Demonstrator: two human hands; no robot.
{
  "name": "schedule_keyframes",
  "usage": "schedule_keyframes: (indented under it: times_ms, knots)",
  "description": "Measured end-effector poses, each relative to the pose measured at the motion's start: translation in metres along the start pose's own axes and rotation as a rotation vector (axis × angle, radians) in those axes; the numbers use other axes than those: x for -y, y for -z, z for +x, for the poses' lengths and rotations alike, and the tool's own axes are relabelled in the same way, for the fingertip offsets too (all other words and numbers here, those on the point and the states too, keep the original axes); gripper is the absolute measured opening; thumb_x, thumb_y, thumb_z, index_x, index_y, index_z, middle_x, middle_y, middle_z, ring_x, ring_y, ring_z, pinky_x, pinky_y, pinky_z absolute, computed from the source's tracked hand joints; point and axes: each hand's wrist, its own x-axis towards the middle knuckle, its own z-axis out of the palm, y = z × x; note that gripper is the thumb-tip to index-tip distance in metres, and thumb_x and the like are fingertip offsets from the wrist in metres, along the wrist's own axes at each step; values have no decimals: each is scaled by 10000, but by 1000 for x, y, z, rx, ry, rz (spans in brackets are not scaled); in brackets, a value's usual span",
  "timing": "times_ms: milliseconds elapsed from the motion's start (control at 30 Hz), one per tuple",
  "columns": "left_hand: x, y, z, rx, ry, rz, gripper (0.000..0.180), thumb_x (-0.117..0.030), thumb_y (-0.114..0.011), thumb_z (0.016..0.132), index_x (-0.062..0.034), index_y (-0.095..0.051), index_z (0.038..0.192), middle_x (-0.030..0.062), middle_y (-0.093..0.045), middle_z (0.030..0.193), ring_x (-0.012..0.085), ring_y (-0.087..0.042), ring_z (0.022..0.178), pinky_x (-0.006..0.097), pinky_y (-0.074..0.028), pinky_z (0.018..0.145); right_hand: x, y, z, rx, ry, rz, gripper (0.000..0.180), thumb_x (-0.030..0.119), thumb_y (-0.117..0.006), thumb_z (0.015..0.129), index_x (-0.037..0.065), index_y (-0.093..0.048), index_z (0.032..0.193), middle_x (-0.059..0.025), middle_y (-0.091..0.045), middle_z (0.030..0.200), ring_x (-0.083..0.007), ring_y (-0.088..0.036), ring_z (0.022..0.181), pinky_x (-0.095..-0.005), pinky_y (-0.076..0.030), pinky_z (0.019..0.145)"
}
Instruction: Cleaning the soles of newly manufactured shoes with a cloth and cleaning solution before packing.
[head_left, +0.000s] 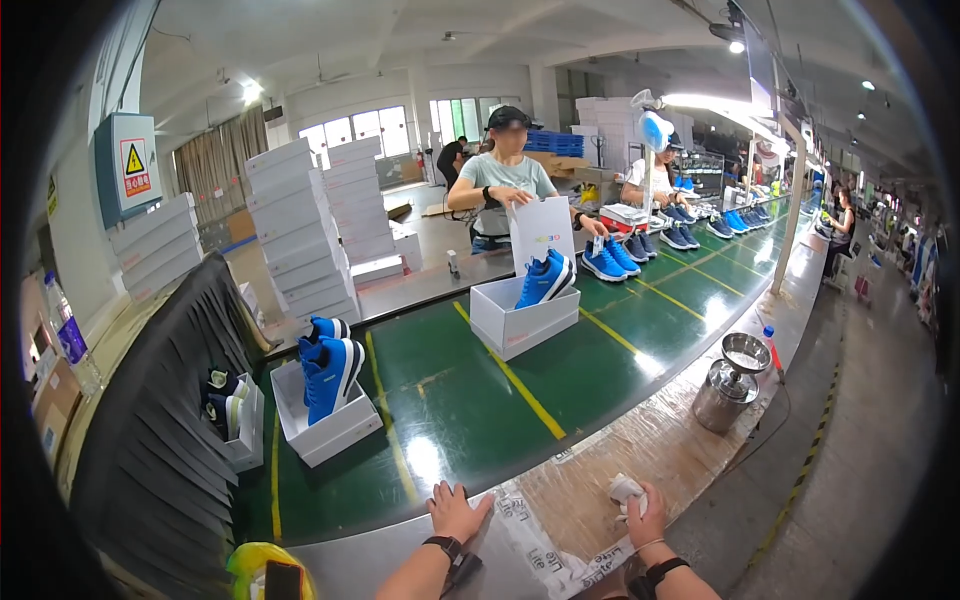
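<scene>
The green belt (455, 365) is smooth and glossy, returning the lamplight in bright patches. The near shoebox (335, 436) is matt white cardboard with flat walls. The upright blue shoe (328, 385) has a cloth-like upper and a smooth, rubber-like white sole. The worktop (590, 505) is brown board beneath wrinkled, shiny clear film; the grey ledge (350, 548) is smooth metal. The can (722, 400) is polished metal. The wad (626, 488) is white, crumpled and matt, whether paper or cloth being indistinguishable. The bottle (72, 335) is clear, shiny plastic; the bag (247, 562), thin yellow plastic.
</scene>
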Motion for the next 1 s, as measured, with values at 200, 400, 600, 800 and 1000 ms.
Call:
schedule_keyframes:
  times_ms: [200,400,600,800,1000]
  knots:
    - [-6,3,0,17,-1,4,805,-640,-471,791,9,-450,1267,271,-321,1386,378,-224,1336,501,-158,1066,-5,2,0,-1,14,7,338,176,-579,801,19,-534,1096,-188,-561,1028,-360,-521,974,-425,-394,871]
    - [-2,-6,1,-41,-18,18,783,-634,-469,802,2,-462,1260,279,-344,1354,392,-261,1303,506,-189,1046,3,6,4,14,6,8,346,183,-580,805,17,-530,1104,-186,-561,1035,-356,-521,981,-420,-396,874]
    - [-9,0,2,16,2,19,802,-633,-472,794,11,-448,1271,282,-299,1397,383,-219,1339,496,-159,1073,-3,6,4,21,2,-4,358,188,-583,806,17,-525,1115,-182,-559,1050,-355,-519,990,-421,-396,875]
    - [-4,-6,2,-52,-32,27,770,-637,-466,803,-3,-477,1239,285,-346,1349,395,-278,1293,504,-185,1048,0,5,4,13,9,-12,357,190,-584,806,19,-530,1115,-181,-564,1057,-358,-520,998,-425,-394,877]
    - [-4,-7,3,-17,-14,16,798,-631,-472,800,12,-445,1271,286,-317,1378,389,-248,1320,504,-168,1066,-1,3,4,0,18,-13,354,189,-585,809,18,-532,1114,-180,-571,1052,-357,-527,993,-425,-395,878]
